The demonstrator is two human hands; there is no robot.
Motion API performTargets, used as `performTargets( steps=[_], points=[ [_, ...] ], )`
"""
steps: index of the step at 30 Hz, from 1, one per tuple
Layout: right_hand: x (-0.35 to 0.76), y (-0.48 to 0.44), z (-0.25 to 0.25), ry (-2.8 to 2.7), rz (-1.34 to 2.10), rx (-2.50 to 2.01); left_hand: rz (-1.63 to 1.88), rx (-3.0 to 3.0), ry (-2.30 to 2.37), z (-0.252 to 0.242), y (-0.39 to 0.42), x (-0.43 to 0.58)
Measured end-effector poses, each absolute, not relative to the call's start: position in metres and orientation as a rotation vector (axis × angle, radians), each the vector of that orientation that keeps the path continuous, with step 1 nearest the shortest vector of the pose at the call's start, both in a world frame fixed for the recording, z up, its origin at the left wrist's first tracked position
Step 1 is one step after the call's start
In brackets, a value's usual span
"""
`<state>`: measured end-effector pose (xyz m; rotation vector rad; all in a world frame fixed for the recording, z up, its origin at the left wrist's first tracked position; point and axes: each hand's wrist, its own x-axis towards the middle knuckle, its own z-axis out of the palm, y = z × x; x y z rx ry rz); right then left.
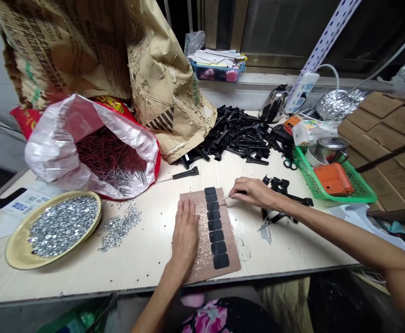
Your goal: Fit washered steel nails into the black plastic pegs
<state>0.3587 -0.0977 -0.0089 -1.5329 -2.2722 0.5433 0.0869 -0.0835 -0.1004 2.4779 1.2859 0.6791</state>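
Note:
A brown board (232, 252) lies on the table in front of me, with a column of several black rounded pieces (215, 225) along it and small shiny bits scattered to their left. My left hand (185, 231) rests flat on the board's left side, fingers stretched out. My right hand (253, 192) is pinched at the board's upper right edge on a thin metal pin with a black end. Just right of that hand sits a small heap of assembled black parts (282, 199) with metal pins.
A yellow plate (18, 256) of small silver pieces sits at the left, with loose ones (119, 226) beside it. A white and red bag (60, 138) holds long pins. A pile of black plastic pieces (240, 134) lies behind; a green basket (362, 192) stands at the right.

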Motion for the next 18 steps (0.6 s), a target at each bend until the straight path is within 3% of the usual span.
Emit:
performTargets(
  steps=[7,10,18],
  points=[
    [0.314,-0.105,-0.037,-2.396,0.188,-1.4,0.71,2.488,1.278,-0.1,-0.084,0.086],
    [0.306,-0.138,-0.045,-2.569,0.17,-1.167,0.699,2.495,1.272,-0.099,-0.085,0.086],
    [0.312,-0.145,-0.049,-2.455,0.292,-1.372,0.69,2.489,1.266,-0.096,-0.086,0.09]
  ],
)
